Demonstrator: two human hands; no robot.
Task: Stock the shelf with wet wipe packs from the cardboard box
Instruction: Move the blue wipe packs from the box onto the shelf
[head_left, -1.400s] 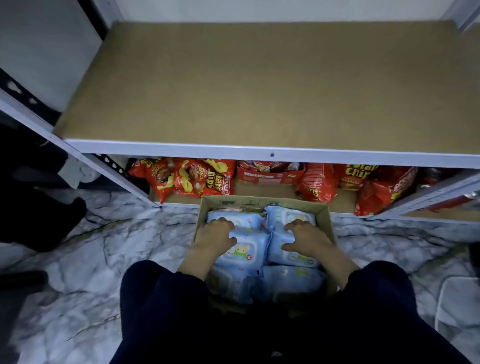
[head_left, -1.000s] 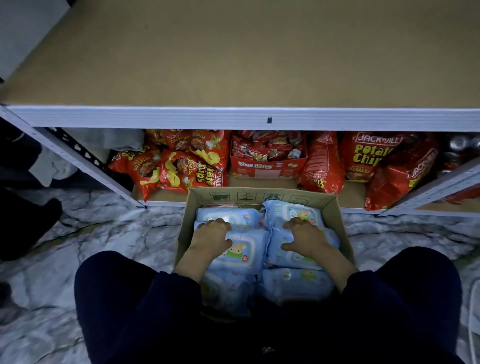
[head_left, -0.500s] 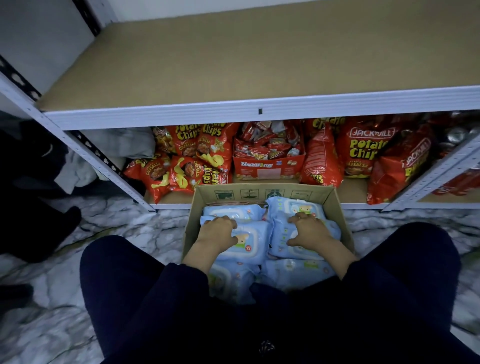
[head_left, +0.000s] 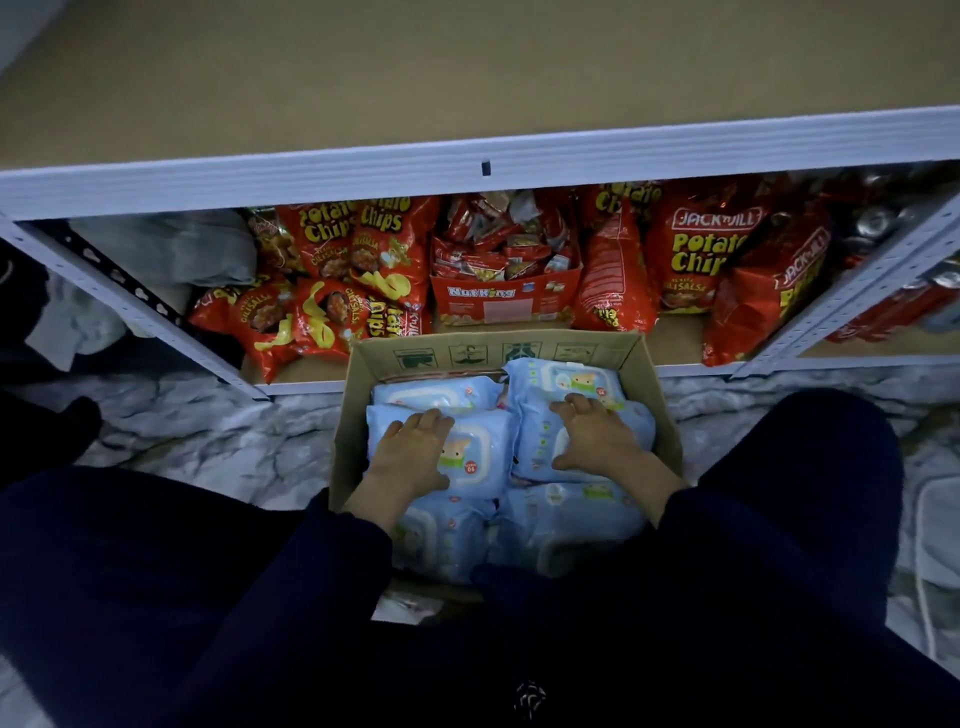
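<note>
1. While crouched over the open brown cardboard box (head_left: 467, 349) in the head view: both hands down inside it. Box on the grey-white marble-pattern floor (head_left: 208, 441), far wall just in front of the bottom tier.
2. Left hand (head_left: 410, 452): palm down on the light-blue soft-plastic left wet wipe pack (head_left: 483, 452), fingers close together and hooked over its far edge, thumb at the near side. Gripping it.
3. Right hand (head_left: 597, 441): on the light-blue soft-plastic right wet wipe pack (head_left: 536, 446), fingers slightly spread and bent over the far edge, thumb stuck out along the near edge. Gripping too.
4. Both packs flat in the box's top layer, side by side, touching. Other wet wipe packs (head_left: 441, 395) behind them and nearer, under the wrists; total count not readable.
5. Tan flat particle-board top shelf (head_left: 467, 78) with white metal front rail (head_left: 311, 179), above and beyond the box.
6. Lower tier: red potato chip bags (head_left: 691, 249) left and right, open red carton of small snack packets (head_left: 498, 299) between them, directly behind the box.
7. Dark navy trouser legs (head_left: 130, 571) either side of the box.
</note>
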